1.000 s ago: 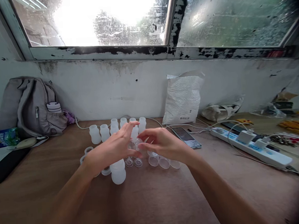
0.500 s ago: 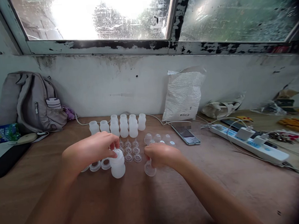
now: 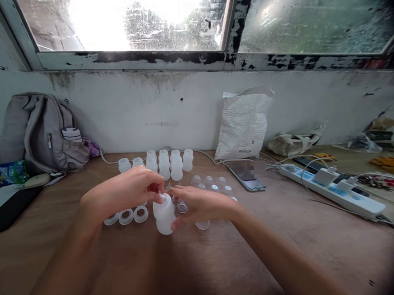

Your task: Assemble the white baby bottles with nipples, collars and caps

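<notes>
My left hand (image 3: pixel 136 189) is closed over the top of a frosted baby bottle (image 3: pixel 164 223), its thumb and fingers pinching at the collar and teat. The bottle appears upright on the table. At its right side, my right hand (image 3: pixel 203 203) has thumb and fingers apart; the thumb tip is at the bottle's edge, and I cannot tell if it touches. A clear dome cap (image 3: pixel 202 225) stands under the right hand. Clear teats (image 3: pixel 181 206) lie behind the bottle, partly hidden by the hands. White collar rings (image 3: pixel 141 214) lie to the left.
Several frosted bottles (image 3: pixel 176 166) stand in rows at the back. More clear caps (image 3: pixel 221 181) sit right of centre, near a phone (image 3: pixel 246 176). A white package (image 3: pixel 242 124) leans on the wall. A power strip (image 3: pixel 333 190) lies right, a backpack (image 3: pixel 42 134) left.
My right hand has let go of the clear dome cap and moved left to the bottle, its fingers spreading. My left hand and the bottle have shifted slightly right.
</notes>
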`<control>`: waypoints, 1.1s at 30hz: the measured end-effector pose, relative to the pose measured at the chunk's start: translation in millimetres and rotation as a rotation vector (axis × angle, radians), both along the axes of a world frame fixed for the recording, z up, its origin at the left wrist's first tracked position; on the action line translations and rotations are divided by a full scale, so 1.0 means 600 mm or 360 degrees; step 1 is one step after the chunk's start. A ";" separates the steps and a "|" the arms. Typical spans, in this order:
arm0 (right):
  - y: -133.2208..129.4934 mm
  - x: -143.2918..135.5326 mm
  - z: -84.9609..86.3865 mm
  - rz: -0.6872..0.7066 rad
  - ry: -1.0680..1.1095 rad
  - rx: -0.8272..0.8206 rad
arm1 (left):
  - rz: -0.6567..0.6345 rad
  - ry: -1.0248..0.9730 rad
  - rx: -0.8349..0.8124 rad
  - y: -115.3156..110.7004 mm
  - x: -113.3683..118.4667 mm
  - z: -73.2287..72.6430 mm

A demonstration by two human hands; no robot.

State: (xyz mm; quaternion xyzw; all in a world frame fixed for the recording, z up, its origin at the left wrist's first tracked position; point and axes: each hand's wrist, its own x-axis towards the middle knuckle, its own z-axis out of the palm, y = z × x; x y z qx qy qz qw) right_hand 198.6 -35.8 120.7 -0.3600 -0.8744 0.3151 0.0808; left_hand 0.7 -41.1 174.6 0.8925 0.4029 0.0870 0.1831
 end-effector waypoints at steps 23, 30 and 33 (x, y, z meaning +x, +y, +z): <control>0.027 -0.036 -0.082 0.0322 0.0993 -0.1855 | -0.0375 -0.2000 -0.1235 0.013 0.086 -0.049; 0.009 -0.064 -0.096 0.0430 0.0995 -0.1864 | -0.0375 -0.2001 -0.1401 0.009 0.088 -0.060; 0.007 -0.057 -0.081 0.0495 0.1082 -0.1839 | -0.0289 -0.2093 -0.1215 0.002 0.088 -0.052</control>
